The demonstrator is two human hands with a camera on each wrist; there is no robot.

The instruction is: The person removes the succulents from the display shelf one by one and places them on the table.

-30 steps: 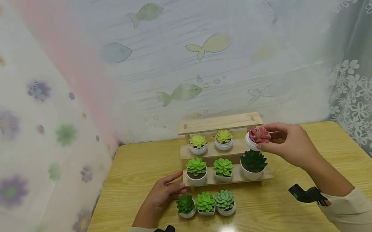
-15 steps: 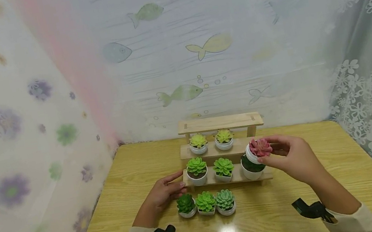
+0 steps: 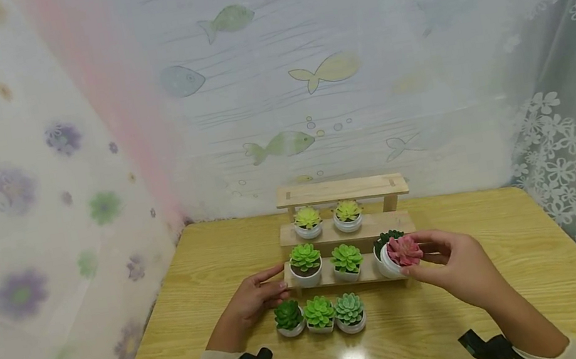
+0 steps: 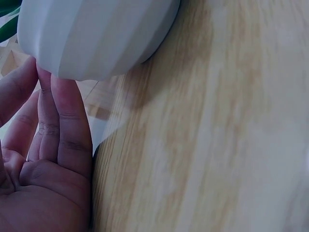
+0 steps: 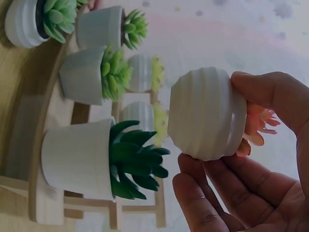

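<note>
My right hand (image 3: 459, 265) pinches a small white ribbed pot holding a pink artificial succulent (image 3: 405, 251). In the right wrist view the pot (image 5: 207, 113) lies between thumb and fingers, apart from the dark green succulent (image 5: 135, 159). My left hand (image 3: 253, 299) holds the left end of the lower step of a wooden plant stand (image 3: 372, 271); its fingertips are partly hidden behind a white pot (image 4: 96, 38) in the left wrist view. That lower step bears two light green succulents (image 3: 304, 257) and the dark green one, half covered in the head view.
Two yellow-green succulents (image 3: 307, 219) stand on the middle step, below the bare top plank (image 3: 341, 188). Three potted succulents (image 3: 319, 314) stand in a row on the wooden table (image 3: 210, 262) before the stand. Patterned curtains (image 3: 320, 28) surround the table.
My right hand has moved down and toward me with the pink succulent, from the middle step's height to in front of the dark green one. My left hand stays put.
</note>
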